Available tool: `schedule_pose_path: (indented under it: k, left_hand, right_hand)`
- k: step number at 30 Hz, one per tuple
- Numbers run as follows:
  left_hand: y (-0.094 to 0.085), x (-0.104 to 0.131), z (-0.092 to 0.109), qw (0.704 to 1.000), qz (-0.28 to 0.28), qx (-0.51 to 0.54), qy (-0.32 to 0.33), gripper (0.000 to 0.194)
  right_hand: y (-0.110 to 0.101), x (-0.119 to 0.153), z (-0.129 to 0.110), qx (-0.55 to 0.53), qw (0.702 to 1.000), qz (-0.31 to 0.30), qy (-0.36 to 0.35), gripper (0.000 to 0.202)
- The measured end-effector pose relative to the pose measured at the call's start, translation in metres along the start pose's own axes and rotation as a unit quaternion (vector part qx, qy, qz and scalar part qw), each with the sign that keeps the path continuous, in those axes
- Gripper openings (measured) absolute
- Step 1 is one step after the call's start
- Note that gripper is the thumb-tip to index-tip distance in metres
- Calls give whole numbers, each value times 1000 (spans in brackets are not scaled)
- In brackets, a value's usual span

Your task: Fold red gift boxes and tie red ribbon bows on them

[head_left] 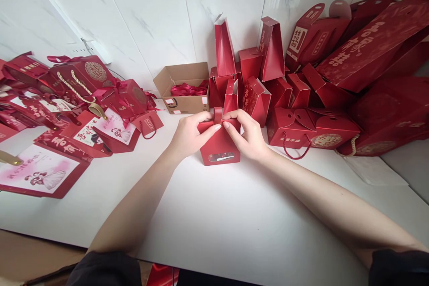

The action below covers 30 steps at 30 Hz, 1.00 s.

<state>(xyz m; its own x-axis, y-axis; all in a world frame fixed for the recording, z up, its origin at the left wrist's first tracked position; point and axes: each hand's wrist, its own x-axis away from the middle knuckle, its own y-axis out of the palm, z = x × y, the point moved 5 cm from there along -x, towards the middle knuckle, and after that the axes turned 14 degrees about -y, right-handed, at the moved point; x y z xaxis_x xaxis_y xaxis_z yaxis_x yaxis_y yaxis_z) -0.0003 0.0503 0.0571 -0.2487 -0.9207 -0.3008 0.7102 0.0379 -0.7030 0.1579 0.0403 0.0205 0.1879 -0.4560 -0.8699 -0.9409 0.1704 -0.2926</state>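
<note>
A red gift box (219,147) stands upright on the white table, with a clear window low on its front. My left hand (192,134) grips its top edge from the left, thumb in front and fingers behind. From the right, my right hand (246,134) pinches the same top edge, its thumb almost meeting the other one. A red strap handle (217,115) loops up between the two hands. The fingers behind the box are partly hidden.
Behind the box is a cardboard carton (187,105) holding red ribbon. Red boxes (268,49) are stacked along the wall at the right. Decorated gift boxes (73,134) crowd the left. The white table (214,223) has its front edge near me.
</note>
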Motion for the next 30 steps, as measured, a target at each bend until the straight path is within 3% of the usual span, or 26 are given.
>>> schedule_pose_path:
  k: [10, 16, 21, 30]
  left_hand:
    - [4, 2, 2, 1000, -5, 24, 18, 15]
    - [2, 6, 7, 998, -26, 56, 8, 16]
    - [4, 6, 9, 991, -78, 111, -9, 15]
    - [10, 0, -6, 997, -50, 56, -24, 19]
  right_hand:
    - [-2, -5, -10, -76, 995, 2, -59, 16]
    - [-3, -10, -11, -146, 989, -36, -3, 23]
    - [-3, -13, -13, -148, 985, -88, 18, 24]
    - [4, -5, 6, -171, 979, -72, 90, 28]
